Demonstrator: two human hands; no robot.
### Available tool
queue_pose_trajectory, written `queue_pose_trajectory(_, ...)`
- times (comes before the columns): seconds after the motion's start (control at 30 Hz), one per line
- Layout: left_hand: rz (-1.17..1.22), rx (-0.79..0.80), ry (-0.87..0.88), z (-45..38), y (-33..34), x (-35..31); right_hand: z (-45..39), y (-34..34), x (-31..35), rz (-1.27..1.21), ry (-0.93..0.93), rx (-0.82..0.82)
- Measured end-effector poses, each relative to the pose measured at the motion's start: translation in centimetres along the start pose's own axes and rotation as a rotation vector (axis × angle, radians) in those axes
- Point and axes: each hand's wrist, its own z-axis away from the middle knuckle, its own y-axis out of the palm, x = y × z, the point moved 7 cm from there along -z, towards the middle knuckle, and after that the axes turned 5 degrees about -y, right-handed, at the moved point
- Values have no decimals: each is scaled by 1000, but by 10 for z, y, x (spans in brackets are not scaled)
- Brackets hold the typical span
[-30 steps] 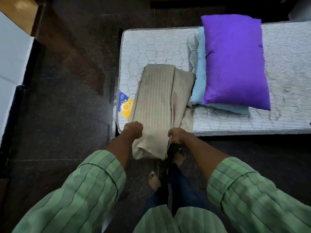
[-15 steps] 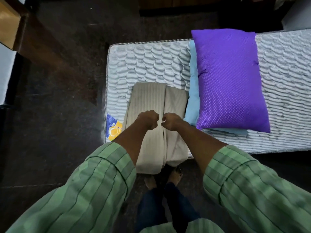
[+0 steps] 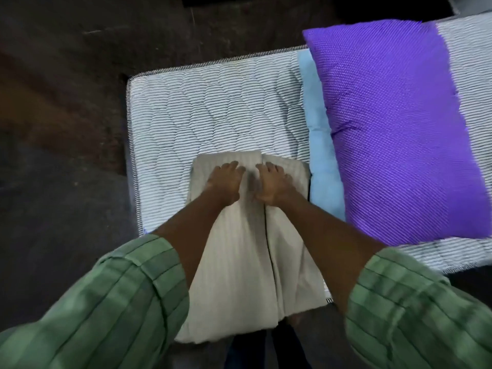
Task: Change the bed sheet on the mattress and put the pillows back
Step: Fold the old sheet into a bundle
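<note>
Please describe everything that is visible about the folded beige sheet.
The folded beige sheet looks like soft cloth with faint woven stripes. It is folded into a long bundle with a seam-like gap down its middle. Its far part lies on the bare mattress, beside the blue pillow; its near end hangs over the mattress edge. The left hand and right hand rest on its far end.

A bedroom in a home, seen from above. A bare quilted mattress [image 3: 213, 107] w/ grey stripes lies low on a dark stone floor [image 3: 61, 161]. On it: a purple pillow [image 3: 394, 129] atop a light blue pillow [image 3: 319, 145], & a folded beige bed sheet [image 3: 239, 262].
</note>
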Motion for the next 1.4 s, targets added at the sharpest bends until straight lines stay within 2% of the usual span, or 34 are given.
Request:
queue_pose_trajectory(0.13,-111,-81,-59,-59,7,40,-60,5,-26,189,-44,8)
queue_pose_trajectory(0.27,-177,13,-103,-88,28,66,-83,33,-37,436,-88,84)
queue_pose_trajectory(0.33,-149,43,-78,-86,37,62,-81,48,-29,399,-72,104)
queue_pose_trajectory(0.47,-10,120,-84,-70,42,53,-68,60,-21,67,51,195)
queue_pose_trajectory(0.53,-12,91,-79,-66,30,53,-63,47,-15,142,-19,172)
queue_pose_trajectory(0.67,-31,-84,-96,-69,-26,62,-68,-13,4,275,-125,97)
queue_pose_trajectory(0.73,-7,-251,-138,-70,-71,72,-80,-59,21,318,-166,-28)
queue_pose_trajectory(0.87,1,-582,-278,-66,-168,98,-98,-160,61,491,-215,-393)
queue_pose_trajectory(0.93,11,-674,-311,-55,-192,103,-93,-193,71,538,-243,-509)
queue_pose_trajectory(1.0,41,-698,-295,-38,-189,98,-82,-197,72,526,-268,-524)
queue_pose_trajectory(1.13,50,-564,-132,5,-110,58,-35,-122,49,511,-265,-409)
queue_pose_trajectory(1.2,82,-447,11,32,-49,33,2,-61,28,479,-262,-233)
queue_pose_trajectory(1.27,168,-201,81,60,17,16,40,4,2,420,-227,51)
queue_pose_trajectory(1.33,165,164,68,85,80,8,78,61,-14,303,-203,367)
queue_pose_trajectory(1.37,162,276,52,94,103,6,91,81,-18,280,-194,454)
queue_pose_trajectory(1.4,173,299,30,97,115,6,95,89,-18,296,-209,430)
